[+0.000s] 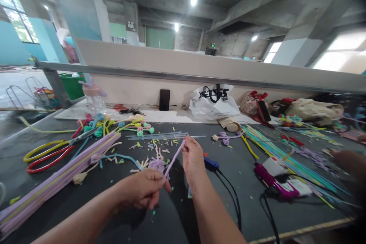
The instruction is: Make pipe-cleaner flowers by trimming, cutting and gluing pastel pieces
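A short purple pipe cleaner (175, 159) runs slantwise between my two hands above the dark tabletop. My left hand (144, 187) pinches its lower end. At the upper end, the fingers of my right hand (193, 156) are closed round it. Just behind it lies a small heap of purple pipe cleaner pieces (156, 164), partly covered by my left hand. Cut bits in pink, yellow and cream are scattered around that heap. Clear glue sticks (160, 136) lie farther back. Right of my right wrist is a blue glue gun (211, 163), partly hidden, with its cord trailing forward.
Left are red-and-yellow-handled scissors (61, 150), a bundle of purple pipe cleaners (65, 175) and finished flowers (140, 127). A phone (164, 100) and white bag (214, 103) stand at the back. Right lie a magenta glue gun (274, 183), more stems (268, 146) and another person's hand (344, 160).
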A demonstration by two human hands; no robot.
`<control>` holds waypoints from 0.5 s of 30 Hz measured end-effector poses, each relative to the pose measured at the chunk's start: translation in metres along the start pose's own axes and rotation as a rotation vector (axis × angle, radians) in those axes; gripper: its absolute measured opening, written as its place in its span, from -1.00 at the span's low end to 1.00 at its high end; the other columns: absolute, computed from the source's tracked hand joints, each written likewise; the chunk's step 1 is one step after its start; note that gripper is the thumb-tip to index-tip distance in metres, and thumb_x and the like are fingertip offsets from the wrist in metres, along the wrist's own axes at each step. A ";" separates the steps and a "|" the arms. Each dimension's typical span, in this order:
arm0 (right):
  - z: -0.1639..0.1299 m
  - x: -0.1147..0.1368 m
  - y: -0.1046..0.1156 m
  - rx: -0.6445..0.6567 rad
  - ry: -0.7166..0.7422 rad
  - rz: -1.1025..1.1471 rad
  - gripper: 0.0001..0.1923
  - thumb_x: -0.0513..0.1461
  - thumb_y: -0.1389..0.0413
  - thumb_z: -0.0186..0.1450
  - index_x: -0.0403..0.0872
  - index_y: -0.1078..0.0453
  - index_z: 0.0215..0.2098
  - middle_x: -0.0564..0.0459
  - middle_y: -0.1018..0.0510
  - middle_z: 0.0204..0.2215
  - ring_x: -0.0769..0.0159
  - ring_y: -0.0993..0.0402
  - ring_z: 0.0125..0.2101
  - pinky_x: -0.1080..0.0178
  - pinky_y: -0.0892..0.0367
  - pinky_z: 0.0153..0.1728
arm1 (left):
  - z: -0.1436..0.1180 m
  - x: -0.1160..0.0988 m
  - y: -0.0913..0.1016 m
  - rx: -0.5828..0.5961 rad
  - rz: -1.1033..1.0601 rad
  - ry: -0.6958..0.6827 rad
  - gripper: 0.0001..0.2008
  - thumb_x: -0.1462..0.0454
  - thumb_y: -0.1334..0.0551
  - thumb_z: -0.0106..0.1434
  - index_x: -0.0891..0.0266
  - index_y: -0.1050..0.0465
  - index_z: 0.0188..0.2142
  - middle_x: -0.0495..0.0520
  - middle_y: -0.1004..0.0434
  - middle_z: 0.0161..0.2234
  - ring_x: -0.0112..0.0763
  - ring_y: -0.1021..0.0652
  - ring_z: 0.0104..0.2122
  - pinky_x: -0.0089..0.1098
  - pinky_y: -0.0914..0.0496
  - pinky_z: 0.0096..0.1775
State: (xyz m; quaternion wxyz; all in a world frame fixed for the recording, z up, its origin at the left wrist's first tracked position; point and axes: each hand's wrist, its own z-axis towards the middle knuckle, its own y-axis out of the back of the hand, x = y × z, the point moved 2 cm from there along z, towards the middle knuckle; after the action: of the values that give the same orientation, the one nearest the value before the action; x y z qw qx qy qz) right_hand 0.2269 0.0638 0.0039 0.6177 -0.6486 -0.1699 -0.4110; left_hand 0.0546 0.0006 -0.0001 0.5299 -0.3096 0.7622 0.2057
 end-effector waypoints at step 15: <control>-0.020 -0.022 -0.015 0.179 -0.374 -0.045 -0.77 -0.18 -0.32 -0.07 -0.12 -0.38 -0.59 0.23 -0.34 -0.71 0.52 -0.22 -0.66 0.39 -0.19 -0.54 | 0.018 -0.037 0.035 -0.336 -0.391 -0.325 -0.76 0.20 -0.24 0.12 0.34 -0.40 -0.27 0.10 -0.47 -0.37 -0.42 -0.48 -0.36 -0.35 -0.35 -0.23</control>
State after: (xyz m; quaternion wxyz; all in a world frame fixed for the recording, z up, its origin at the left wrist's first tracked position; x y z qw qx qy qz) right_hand 0.1963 0.0537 -0.0041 0.6214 -0.6520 -0.3319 -0.2805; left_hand 0.0518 0.0465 0.0278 0.6159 -0.4966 0.5487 0.2700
